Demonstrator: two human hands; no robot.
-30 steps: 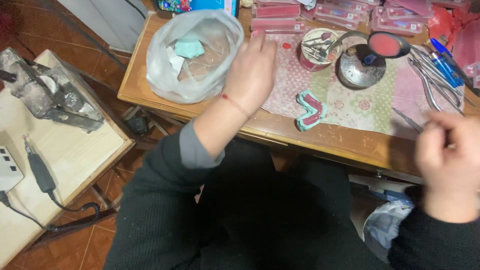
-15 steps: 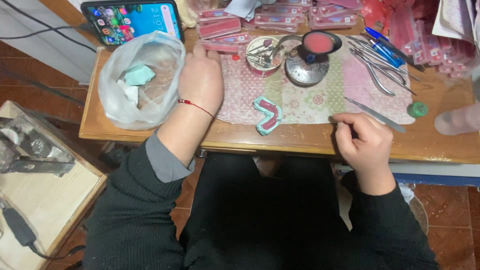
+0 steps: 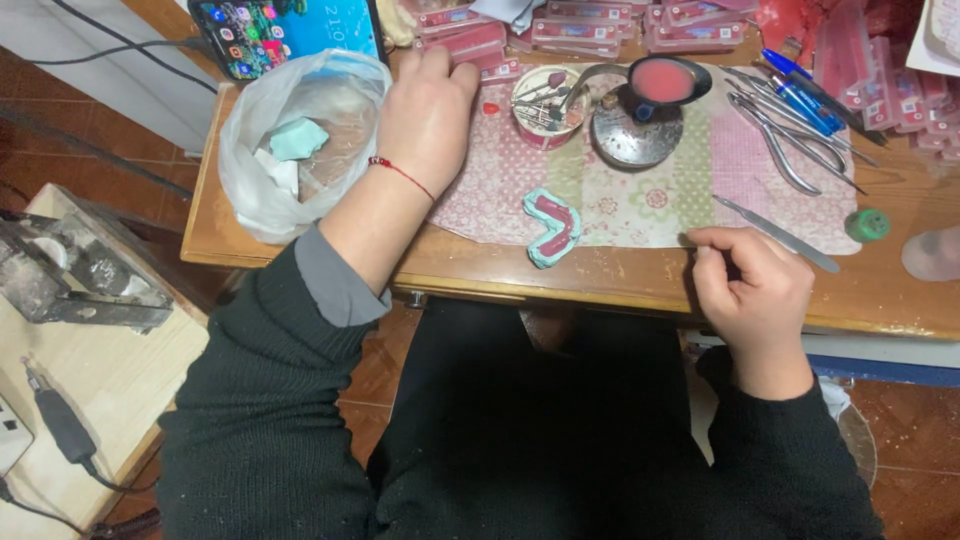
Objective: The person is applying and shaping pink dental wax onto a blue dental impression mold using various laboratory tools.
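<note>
- Wooden bench (image 3: 620, 285) carrying a patchwork cloth mat (image 3: 640, 190) in pinks and pale green.
- Left hand (image 3: 428, 118) lying palm down on the mat's left edge, fingers spread loose and flat, grasping nothing; fingertips close to the pink trays (image 3: 470, 45) at the back.
- Just left of that hand, touching it: a clear plastic bag (image 3: 290, 150) holding pale green and white lumps.
- Right hand (image 3: 752, 290) at the bench's front edge, fingers curled in, pinching the near tip of a slim metal instrument (image 3: 780, 235) lying slanted across the mat's right corner.
- Between the two hands, apart from both: a teal dental mould with a pink wax rim (image 3: 552, 226), flat on the mat.
- Behind it, a small cup of burs (image 3: 545, 105), a round metal dish (image 3: 635, 140) and a spoon of pink wax (image 3: 660, 80).
- Pliers (image 3: 790, 150), blue pens (image 3: 800, 95) and a green cap (image 3: 868, 224) to the right.
</note>
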